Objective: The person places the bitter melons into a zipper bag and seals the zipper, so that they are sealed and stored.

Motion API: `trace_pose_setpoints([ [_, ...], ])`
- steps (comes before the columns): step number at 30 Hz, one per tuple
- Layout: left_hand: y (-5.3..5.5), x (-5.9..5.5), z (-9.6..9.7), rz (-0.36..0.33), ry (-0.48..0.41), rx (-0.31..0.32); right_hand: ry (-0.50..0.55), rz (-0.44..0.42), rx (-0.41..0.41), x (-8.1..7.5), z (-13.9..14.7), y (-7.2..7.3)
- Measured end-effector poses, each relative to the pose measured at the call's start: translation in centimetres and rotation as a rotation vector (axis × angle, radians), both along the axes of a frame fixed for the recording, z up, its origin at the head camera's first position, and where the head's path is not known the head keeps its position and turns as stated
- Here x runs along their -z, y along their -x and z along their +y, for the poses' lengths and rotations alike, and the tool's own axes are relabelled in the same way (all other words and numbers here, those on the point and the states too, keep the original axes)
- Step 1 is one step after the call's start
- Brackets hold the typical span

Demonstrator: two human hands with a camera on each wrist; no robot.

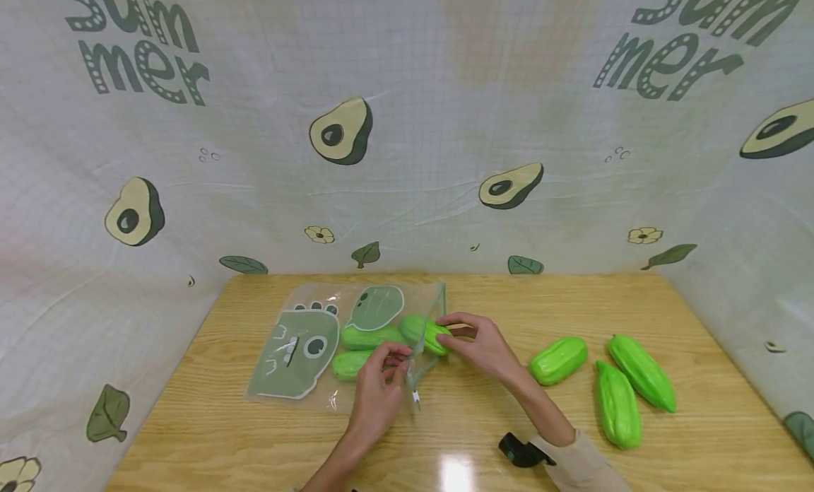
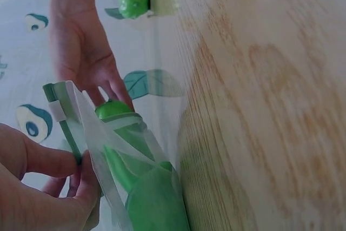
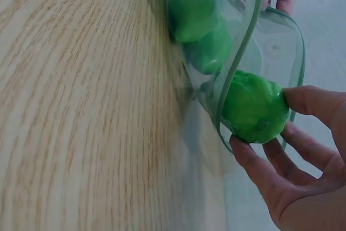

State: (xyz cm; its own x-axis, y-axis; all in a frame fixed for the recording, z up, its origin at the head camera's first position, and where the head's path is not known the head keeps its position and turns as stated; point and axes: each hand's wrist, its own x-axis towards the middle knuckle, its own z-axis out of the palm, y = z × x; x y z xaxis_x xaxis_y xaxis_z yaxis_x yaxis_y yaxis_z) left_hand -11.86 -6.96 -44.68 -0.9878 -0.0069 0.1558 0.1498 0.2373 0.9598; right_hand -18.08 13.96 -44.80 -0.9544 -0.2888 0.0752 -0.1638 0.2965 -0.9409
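A clear slider zip bag (image 1: 292, 358) printed with a green cartoon monster lies on the table, its mouth facing right. My left hand (image 1: 379, 386) pinches the near edge of the mouth, beside the white slider (image 2: 57, 111). My right hand (image 1: 480, 347) holds a shiny green ribbed vegetable (image 3: 254, 106) by its end, thumb on one side and fingers on the other. Most of that vegetable is inside the bag, with the green zip strip (image 3: 240, 52) around it. Deeper in the bag lie two more green vegetables (image 1: 369, 338), partly hidden by the print and my left hand.
Three loose green vegetables, one shorter and rounded (image 1: 559, 360) and two with pointed tips (image 1: 618, 405), lie to the right on the wooden table (image 1: 267, 449). A black strap device (image 1: 523, 451) is at my right wrist. A printed cloth (image 1: 407, 124) hangs behind the table.
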Motion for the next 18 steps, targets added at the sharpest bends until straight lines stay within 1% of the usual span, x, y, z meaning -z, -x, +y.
trace_pose_setpoints([
  [5, -0.01, -0.08, -0.05, 0.002, -0.001, 0.001, 0.009, 0.012, -0.021, 0.34, -0.06, 0.18],
  [14, -0.10, -0.22, -0.15, 0.003, -0.003, 0.014, 0.006, -0.019, -0.004, 0.45, -0.58, 0.49],
  [18, -0.14, -0.23, -0.20, 0.002, -0.011, 0.022, 0.008, -0.022, -0.012, 0.35, -0.80, 0.55],
])
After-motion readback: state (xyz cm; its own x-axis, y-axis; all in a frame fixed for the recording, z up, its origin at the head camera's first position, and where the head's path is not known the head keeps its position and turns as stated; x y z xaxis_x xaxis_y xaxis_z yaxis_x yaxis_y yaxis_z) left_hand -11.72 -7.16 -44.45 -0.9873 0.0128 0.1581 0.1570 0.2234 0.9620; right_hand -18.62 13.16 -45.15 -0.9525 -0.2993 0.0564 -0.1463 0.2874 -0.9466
